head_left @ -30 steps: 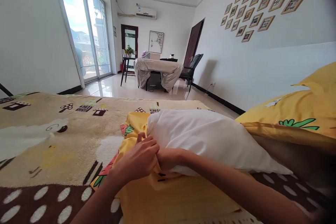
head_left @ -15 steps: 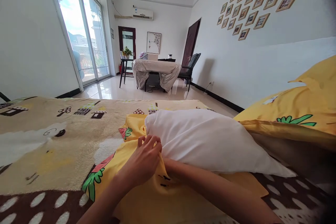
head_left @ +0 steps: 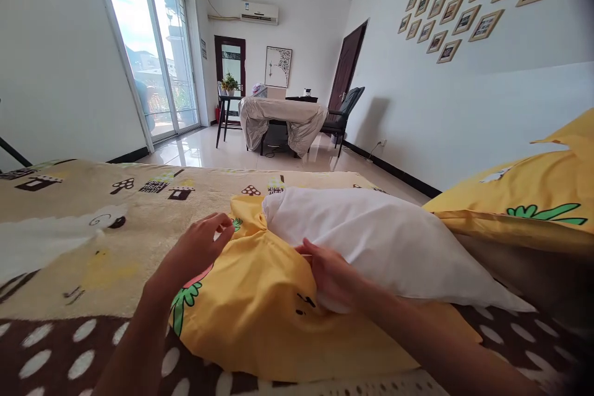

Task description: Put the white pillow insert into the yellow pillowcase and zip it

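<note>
A white pillow (head_left: 371, 235) lies with its left end partly in a yellow pillowcase (head_left: 264, 284) printed with fruit and green leaves. My left hand (head_left: 202, 241) hovers at the pillowcase's left side, its fingers bent and the thumb apart, with nothing in it. At the mouth of the case, between the yellow cloth and the pillow, is my right hand (head_left: 331, 275), slightly blurred. Its upper fingers stretch leftward at the cloth's edge; the lower ones are partly hidden by the case.
Under everything lies a beige and brown blanket (head_left: 153, 247) with a sheep print and white dots. Another yellow pillow (head_left: 533, 179) stands at the right. Beyond the bed are a covered table (head_left: 283, 111), a black chair (head_left: 346, 114) and a plant (head_left: 229, 83).
My left hand has let go of the pillowcase's edge and moved left. My right hand has drawn back out of the case to its mouth, and the yellow cloth has spread out.
</note>
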### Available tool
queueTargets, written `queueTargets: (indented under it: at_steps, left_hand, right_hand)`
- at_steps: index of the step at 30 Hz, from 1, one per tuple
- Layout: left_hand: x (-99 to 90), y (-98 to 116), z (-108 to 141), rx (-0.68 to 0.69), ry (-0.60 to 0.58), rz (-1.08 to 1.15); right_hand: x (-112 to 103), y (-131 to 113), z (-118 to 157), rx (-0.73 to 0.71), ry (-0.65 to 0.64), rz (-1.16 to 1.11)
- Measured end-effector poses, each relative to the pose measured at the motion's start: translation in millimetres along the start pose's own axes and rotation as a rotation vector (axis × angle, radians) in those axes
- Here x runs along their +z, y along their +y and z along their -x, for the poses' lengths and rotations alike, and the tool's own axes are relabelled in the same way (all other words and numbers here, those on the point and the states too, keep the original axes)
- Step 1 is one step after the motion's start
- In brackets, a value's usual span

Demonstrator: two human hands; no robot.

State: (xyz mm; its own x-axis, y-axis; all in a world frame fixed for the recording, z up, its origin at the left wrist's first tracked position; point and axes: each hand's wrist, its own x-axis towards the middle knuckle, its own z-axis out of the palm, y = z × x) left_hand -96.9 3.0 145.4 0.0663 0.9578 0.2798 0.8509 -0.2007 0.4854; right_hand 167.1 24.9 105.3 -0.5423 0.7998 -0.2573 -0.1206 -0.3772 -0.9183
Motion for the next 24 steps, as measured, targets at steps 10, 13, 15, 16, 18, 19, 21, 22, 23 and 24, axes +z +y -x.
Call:
queueTargets:
  at_steps: [10, 13, 15, 16, 18, 19, 21, 22, 23, 24]
  left_hand:
    - [56.5, -85.7, -21.7, -0.309, -0.529, 0.256]
    - [65.2, -76.8, -19.5, -0.277, -0.654, 0.406]
    - [68.5, -69.4, -18.0, -0.234, -0.704, 0.530]
    - [69.9, -66.1, -17.2, -0.209, -0.715, 0.591]
    - [73.0, -60.2, -15.5, -0.170, -0.700, 0.677]
    - [75.2, -57.2, -14.8, -0.165, -0.684, 0.717]
    - [81.3, -49.7, -14.2, -0.211, -0.627, 0.860]
    - [85.2, -45.0, -14.4, -0.258, -0.582, 0.962]
    - [89.3, -40.1, -15.1, -0.308, -0.529, 1.066]
    - [93.1, -35.3, -16.3, -0.356, -0.473, 1.158]
  right_hand:
    - [-24.8, -24.4, 43.1, -0.235, 0.163, 0.882]
    - [-30.0, -28.5, 36.7, -0.304, 0.287, 0.919]
    - [-30.4, -29.0, 31.9, -0.364, 0.357, 1.072]
    - [-30.2, -29.2, 29.3, -0.398, 0.395, 1.139]
    - [-30.3, -29.8, 23.2, -0.471, 0.471, 1.206]
    - [-31.0, -30.1, 19.4, -0.506, 0.501, 1.206]
    - [-33.7, -30.5, 10.6, -0.562, 0.548, 1.174]
    - [-35.5, -30.4, 6.2, -0.582, 0.563, 1.154]
    - [-37.2, -30.3, 2.3, -0.596, 0.574, 1.136]
    - [-38.7, -30.1, -0.8, -0.602, 0.582, 1.126]
